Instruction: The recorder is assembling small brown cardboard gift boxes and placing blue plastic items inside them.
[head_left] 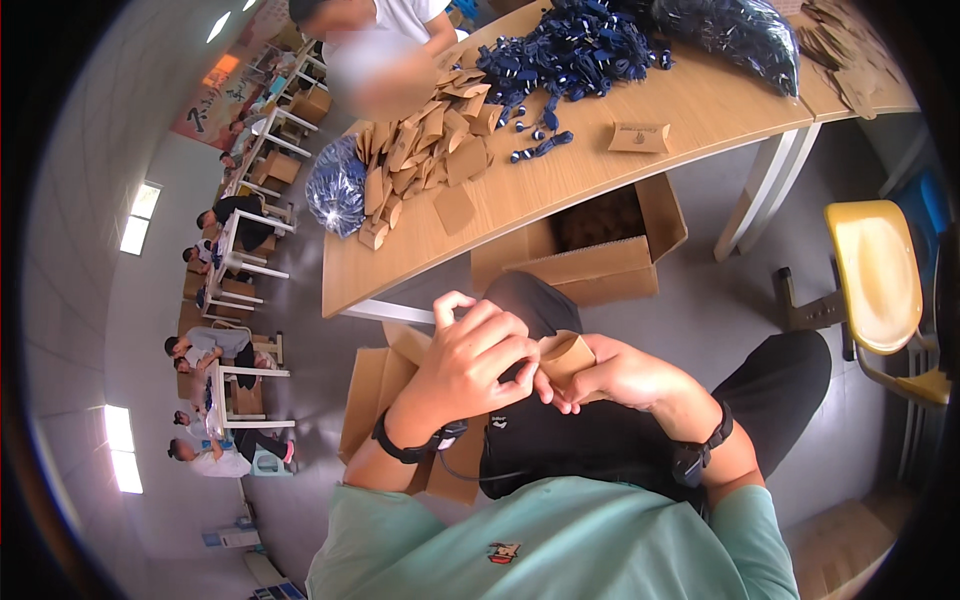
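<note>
A small brown cardboard box (566,358) with a curved upper edge sits tilted in the right hand (622,375), gripped between thumb and fingers that hide its lower part. Its left edge lies just beside the left hand's (478,352) curled fingers; contact there is unclear.

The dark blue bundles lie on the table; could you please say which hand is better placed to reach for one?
Probably the left hand: no object shows in its grasp, and it looks nearer the table, while the right hand holds a small brown box.
</note>
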